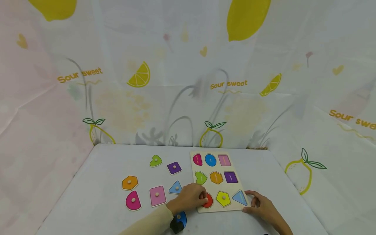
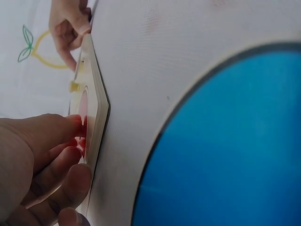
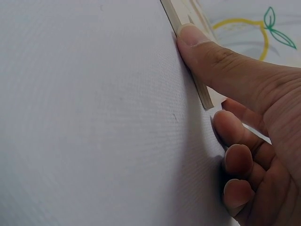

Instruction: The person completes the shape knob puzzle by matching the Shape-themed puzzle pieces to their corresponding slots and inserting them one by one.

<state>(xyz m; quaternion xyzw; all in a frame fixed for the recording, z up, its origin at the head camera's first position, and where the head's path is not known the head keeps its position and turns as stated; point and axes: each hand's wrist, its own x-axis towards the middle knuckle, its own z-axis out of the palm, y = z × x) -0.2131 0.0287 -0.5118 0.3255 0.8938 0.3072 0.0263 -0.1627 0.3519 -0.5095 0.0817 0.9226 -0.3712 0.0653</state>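
Blue and rounded, a knobbed puzzle piece (image 2: 235, 141) lies closest to the left wrist camera, on the white surface (image 1: 88, 202) beneath the cream sleeve (image 1: 149, 222). Just beyond it, the left hand (image 1: 191, 194) pinches the knob of the red circle piece (image 1: 209, 203) between thumb and fingers, the knob presumably being there to give a small grip on something otherwise flat. That circle is at the near-left recess of the wooden puzzle board (image 1: 212, 188); whether it sits fully down, I cannot tell. The right hand (image 1: 263, 208) grips the board's near-right corner, thumb on the near edge and other fingers curled around the right side, probably to stop it sliding. Beside the circle, the yellow pentagon (image 1: 223, 198) sits in its recess. Left of the board, the green heart (image 1: 155, 161), purple quadrilateral (image 1: 174, 168), light blue triangle (image 1: 175, 188), pink square (image 1: 157, 196), orange hexagon (image 1: 130, 182) and magenta semicircle (image 1: 133, 200) lie spread apart, knobs up, likely for easy picking.
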